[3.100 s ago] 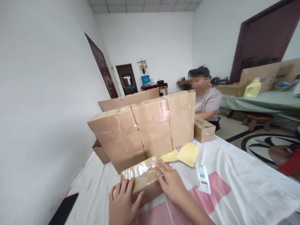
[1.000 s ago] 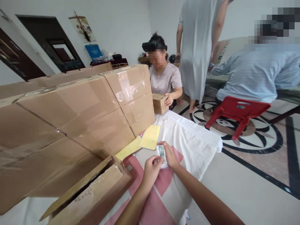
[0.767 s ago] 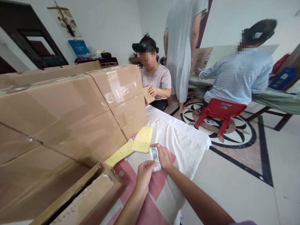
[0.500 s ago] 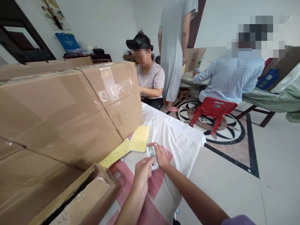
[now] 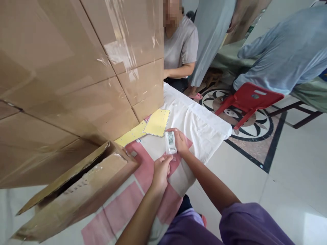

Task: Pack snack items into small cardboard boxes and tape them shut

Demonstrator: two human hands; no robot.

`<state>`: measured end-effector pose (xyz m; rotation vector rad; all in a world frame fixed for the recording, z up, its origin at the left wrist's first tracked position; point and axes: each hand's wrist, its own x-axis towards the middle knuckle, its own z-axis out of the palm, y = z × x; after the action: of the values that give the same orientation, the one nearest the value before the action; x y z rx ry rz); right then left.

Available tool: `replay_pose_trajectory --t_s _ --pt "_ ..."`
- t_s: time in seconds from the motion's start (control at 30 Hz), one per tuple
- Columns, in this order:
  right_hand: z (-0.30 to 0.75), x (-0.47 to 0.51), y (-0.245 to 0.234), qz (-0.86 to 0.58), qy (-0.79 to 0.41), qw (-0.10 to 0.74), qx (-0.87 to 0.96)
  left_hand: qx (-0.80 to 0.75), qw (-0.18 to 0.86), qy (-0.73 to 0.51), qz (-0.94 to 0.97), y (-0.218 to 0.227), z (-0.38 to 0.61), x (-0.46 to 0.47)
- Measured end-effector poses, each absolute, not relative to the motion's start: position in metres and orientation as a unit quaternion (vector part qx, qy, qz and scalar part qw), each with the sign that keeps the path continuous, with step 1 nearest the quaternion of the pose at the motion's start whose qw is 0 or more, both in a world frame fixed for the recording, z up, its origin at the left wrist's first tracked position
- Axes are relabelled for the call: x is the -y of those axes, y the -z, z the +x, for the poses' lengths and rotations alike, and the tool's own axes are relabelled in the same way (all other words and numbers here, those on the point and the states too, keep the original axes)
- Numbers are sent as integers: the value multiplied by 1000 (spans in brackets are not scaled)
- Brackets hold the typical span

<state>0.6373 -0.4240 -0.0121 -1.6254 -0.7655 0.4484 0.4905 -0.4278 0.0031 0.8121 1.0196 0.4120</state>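
My right hand (image 5: 181, 143) is closed around the side of a small white tape dispenser (image 5: 170, 140), which has a clear greenish window in its body. Just below its near end, my left hand (image 5: 161, 168) pinches what looks like the end of a short clear strip of tape (image 5: 174, 158). Both hands are above the tablecloth (image 5: 146, 158), patterned in pink and pale patches. Beyond them lies a yellow scalloped card (image 5: 157, 122) with small dots, overlapping another yellow card (image 5: 133, 134) against the boxes.
Stacked, taped cardboard boxes (image 5: 76, 68) wall off the left side. An open carton (image 5: 87, 190) stands at the near left. Across the table a person (image 5: 181, 44) sits; another stands behind. Someone else sits on a red chair (image 5: 255, 100) at the right.
My view has tipped downward. The left hand has drawn back from the dispenser's body toward me, and a clear strip now shows between them. The right hand keeps its hold.
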Motion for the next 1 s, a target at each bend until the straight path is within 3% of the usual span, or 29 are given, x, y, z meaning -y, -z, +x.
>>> replay_pose_trajectory --t_s 0.73,1.0 --pt "640 423 13 -694 -218 594 343 -452 816 -233 273 -39 493 438" --pt "640 422 15 -688 -221 600 344 -485 802 -212 277 -20 495 444"
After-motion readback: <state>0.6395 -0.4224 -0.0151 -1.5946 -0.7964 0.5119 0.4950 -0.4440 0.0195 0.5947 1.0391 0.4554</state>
